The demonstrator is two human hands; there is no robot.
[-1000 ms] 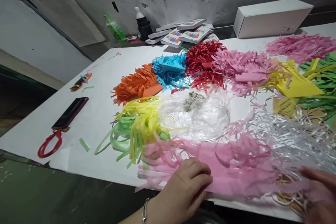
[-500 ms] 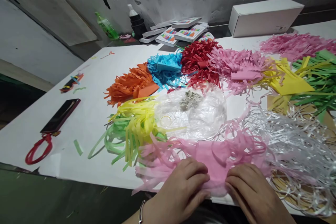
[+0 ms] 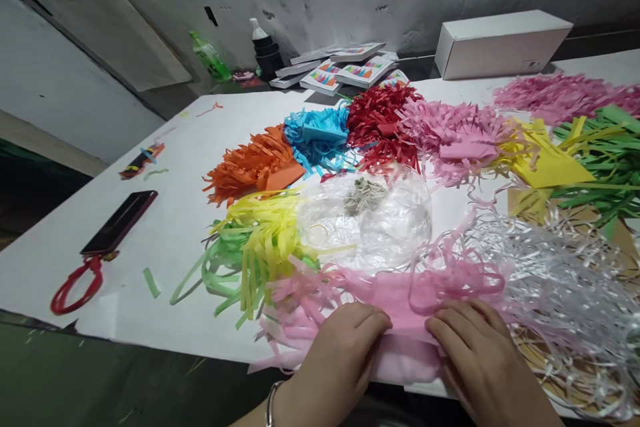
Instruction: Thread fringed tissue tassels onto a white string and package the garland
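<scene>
A sheet of pink fringed tissue paper (image 3: 400, 297) lies at the table's near edge, its cut strips spreading to both sides. My left hand (image 3: 347, 350) is closed on the left part of its uncut middle, thumb tucked underneath. On the other side of that middle, my right hand (image 3: 475, 347) pinches the same paper. Between the two hands the paper makes a crosswise fold, with a paler layer nearer me. Beyond it rests a clear plastic bag (image 3: 400, 227) with a greyish bundle on top. Silver strips (image 3: 555, 267) touch the paper's right end.
Yellow (image 3: 270, 233), orange (image 3: 255, 163), blue (image 3: 320, 137) and red fringed bundles (image 3: 383, 120) curve around the bag. A phone (image 3: 120, 221) with a red strap lies left. Behind are several flat boxes (image 3: 367, 71), a white carton (image 3: 500, 47) and a green bottle (image 3: 210, 57).
Both hands have moved slightly away from the table edge along the pink paper. More of its paler near layer now shows between them. The view has shifted a little.
</scene>
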